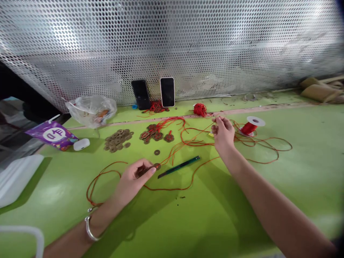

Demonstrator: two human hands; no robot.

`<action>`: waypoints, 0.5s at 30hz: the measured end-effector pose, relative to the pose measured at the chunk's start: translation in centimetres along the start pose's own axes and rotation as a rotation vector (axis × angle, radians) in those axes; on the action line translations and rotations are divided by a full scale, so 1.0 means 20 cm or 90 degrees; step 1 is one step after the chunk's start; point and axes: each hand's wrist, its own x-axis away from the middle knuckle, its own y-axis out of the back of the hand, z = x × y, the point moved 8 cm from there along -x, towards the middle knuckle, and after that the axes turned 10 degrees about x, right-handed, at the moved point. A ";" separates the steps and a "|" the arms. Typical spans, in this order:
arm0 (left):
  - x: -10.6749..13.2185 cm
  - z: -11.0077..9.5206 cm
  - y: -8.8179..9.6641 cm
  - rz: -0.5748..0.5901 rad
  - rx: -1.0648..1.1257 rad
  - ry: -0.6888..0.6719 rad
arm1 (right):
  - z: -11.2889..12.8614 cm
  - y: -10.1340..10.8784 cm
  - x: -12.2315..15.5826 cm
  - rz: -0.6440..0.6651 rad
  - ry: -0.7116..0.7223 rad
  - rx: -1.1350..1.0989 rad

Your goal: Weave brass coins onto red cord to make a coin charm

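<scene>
My left hand (135,176) rests on the green table (188,215) with its fingers pinched on a small stack of brass coins (156,166) strung on red cord (172,157). Farther back, my right hand (222,132) pinches the red cord and pulls it taut. A dark green stick-like tool (178,167) lies between the hands. Loose coins (117,139) form a pile at the back left, and beside them sit coins tied with red cord (157,134). One single coin (157,152) lies apart.
A red cord spool (251,126) stands right of my right hand, and a red cord ball (200,109) behind it. Two phones (154,93) lean on the perforated metal wall. A plastic bag (91,109), a purple packet (52,134) and a white earbud case (81,144) lie at the left.
</scene>
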 end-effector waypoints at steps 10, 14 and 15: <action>0.01 -0.01 0.00 -0.004 0.025 0.021 | 0.23 -0.01 0.12 -0.076 0.317 0.305; 0.01 -0.01 -0.01 0.000 0.009 0.009 | 0.29 -0.40 0.58 0.453 0.594 0.465; 0.01 0.00 -0.01 0.003 0.011 0.004 | 0.24 -0.46 0.71 0.611 0.583 0.469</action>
